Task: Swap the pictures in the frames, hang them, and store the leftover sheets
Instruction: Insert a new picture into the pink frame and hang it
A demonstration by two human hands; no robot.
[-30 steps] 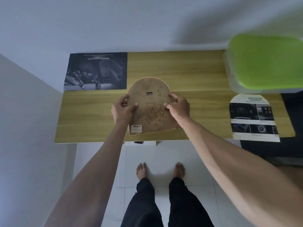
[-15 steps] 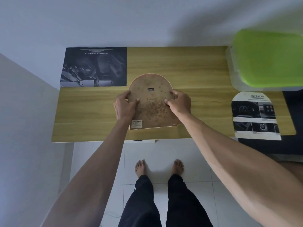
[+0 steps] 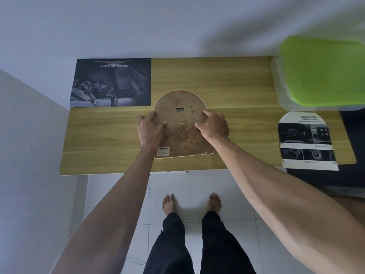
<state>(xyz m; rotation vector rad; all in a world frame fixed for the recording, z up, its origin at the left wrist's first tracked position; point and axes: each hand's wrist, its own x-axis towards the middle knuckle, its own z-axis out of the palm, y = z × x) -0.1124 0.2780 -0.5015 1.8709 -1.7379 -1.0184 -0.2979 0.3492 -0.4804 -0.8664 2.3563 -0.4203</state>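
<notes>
A view from above, looking down past two bare forearms at a long wooden surface (image 3: 227,82) set against a pale wall. A person stands at its near edge, barefoot on white floor tiles, in dark trousers.

At the far right end sits a clear plastic box with a bright green lid (image 3: 324,72), blurred at the edge of view. At the far left corner lies a dark rectangular sheet (image 3: 112,84), printed with a car interior; its heading, upside down from here, reads "ROBUST SIMPLICITY".

In the middle, face down, lies an arch-shaped picture frame (image 3: 182,131): round top away from the person, straight bottom edge towards them. Its brown backing board is mottled with darker spots. A small metal hanger sits in a cut-out near the top, and a white barcode label (image 3: 163,151) is stuck at the lower left corner; its print is too small to read.

The left hand (image 3: 149,130) holds the frame's left edge, thumb on the backing, fingers curled round the rim. The right hand (image 3: 214,124) holds the right edge in the same way, as far as the angle shows.

Near the right end lies an arch-cut sheet (image 3: 307,141) showing dashboard photographs, headed "ADVANCED".
</notes>
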